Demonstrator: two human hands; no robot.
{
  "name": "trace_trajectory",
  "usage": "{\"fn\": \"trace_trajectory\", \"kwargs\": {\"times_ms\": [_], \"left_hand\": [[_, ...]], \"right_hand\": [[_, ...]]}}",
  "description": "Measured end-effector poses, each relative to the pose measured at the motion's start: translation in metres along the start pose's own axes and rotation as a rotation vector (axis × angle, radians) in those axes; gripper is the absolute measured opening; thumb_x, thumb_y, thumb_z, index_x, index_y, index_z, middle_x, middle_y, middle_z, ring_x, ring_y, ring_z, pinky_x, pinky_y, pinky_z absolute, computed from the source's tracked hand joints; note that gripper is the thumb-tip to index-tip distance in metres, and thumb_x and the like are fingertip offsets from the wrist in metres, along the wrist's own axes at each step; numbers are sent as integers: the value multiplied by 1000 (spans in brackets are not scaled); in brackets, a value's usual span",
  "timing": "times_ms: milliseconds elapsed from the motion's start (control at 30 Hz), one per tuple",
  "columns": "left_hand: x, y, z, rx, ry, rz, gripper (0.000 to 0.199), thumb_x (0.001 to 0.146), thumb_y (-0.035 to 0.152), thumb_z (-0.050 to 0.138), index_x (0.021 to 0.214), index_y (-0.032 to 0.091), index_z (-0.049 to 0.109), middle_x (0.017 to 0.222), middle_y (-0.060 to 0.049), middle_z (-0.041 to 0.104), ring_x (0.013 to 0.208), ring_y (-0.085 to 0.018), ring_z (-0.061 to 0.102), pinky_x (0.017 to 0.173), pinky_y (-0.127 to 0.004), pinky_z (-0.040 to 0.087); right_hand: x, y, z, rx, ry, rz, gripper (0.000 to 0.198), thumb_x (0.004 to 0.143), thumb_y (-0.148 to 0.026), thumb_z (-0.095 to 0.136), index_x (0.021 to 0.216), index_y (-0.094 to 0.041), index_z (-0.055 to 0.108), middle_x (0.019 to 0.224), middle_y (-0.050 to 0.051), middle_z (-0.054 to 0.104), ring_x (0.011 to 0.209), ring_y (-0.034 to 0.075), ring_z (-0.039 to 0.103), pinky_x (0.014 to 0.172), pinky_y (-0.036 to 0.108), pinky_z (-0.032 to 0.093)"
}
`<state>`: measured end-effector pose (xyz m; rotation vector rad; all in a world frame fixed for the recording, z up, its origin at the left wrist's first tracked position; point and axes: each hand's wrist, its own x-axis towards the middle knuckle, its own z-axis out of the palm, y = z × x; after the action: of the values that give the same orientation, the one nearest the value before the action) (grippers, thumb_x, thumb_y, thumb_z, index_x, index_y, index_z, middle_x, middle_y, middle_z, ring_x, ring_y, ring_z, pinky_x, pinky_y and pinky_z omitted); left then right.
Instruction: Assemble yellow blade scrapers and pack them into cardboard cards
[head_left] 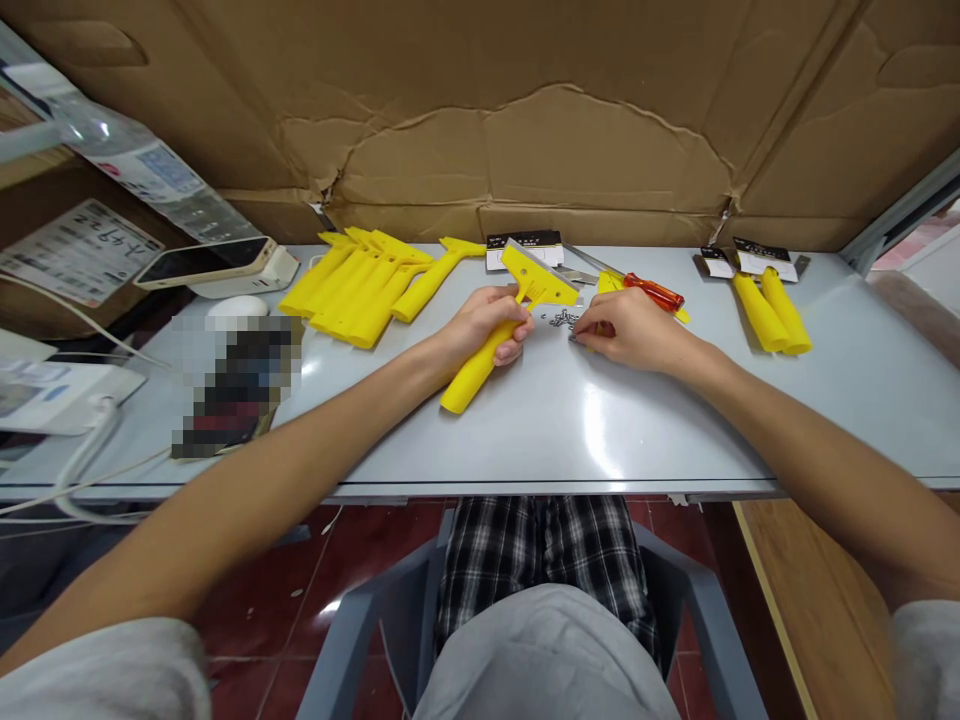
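My left hand (491,325) is closed round the yellow handle of a scraper (474,380). Its wide head, with a metal blade along the far edge, points away from me and to the right. Beside that head lies a small pile of screws (562,318). At the pile's right side my right hand (619,325) is closed in a pinch, with a small dark screw (574,339) showing at the fingertips. Just behind the right hand rests a screwdriver (654,292) with a red handle, near another yellow scraper part (609,283) that is partly hidden.
Several yellow scraper handles (352,285) lie at the left back, with another handle (431,285) beside them. Packaged blades (525,250) lie behind. Two scrapers (772,310) with black-and-white cards sit right. A phone (206,262), cables and a bottle (150,165) stand left. Cardboard (525,150) walls the back.
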<state>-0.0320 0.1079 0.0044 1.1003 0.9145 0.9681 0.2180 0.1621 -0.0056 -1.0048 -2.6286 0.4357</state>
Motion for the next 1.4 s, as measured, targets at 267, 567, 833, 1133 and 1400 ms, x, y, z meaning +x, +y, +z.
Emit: {"fn": "trace_trajectory", "kwargs": {"times_ms": [267,567,833,1133,1400], "left_hand": [[0,0,5,-31,105,-19,28,67,24,73,77,23,46,57,4,58,36,-5,41,35,-22,30],[0,1,8,-3,120,-32,26,68,26,71,77,23,46,56,4,56,37,-6,41,35,-23,29],[-2,2,7,-8,94,-30,27,68,26,73,80,22,48,58,5,56,37,-5,42,35,-22,30],[0,0,6,-14,91,-21,28,70,24,72,81,23,47,57,5,57,36,-6,42,34,-21,31],[-1,-1,4,-25,62,-1,18,74,21,69,75,20,51,58,4,56,35,-6,42,33,-21,32]], "right_hand": [[0,0,3,-8,-8,12,25,97,-27,65,110,-19,86,105,4,75,90,9,61,84,25,38],[0,0,4,8,-22,-25,27,98,-24,62,109,-17,86,107,7,75,94,12,62,86,26,39],[0,0,4,-15,-29,-16,26,99,-24,62,109,-17,85,108,6,76,96,12,62,88,26,39],[0,-3,3,-15,-34,6,25,99,-25,62,108,-17,85,107,5,76,95,11,62,87,25,39],[0,-3,3,-41,-56,25,25,102,-26,59,109,-20,82,108,1,75,98,9,62,88,22,39]]}}
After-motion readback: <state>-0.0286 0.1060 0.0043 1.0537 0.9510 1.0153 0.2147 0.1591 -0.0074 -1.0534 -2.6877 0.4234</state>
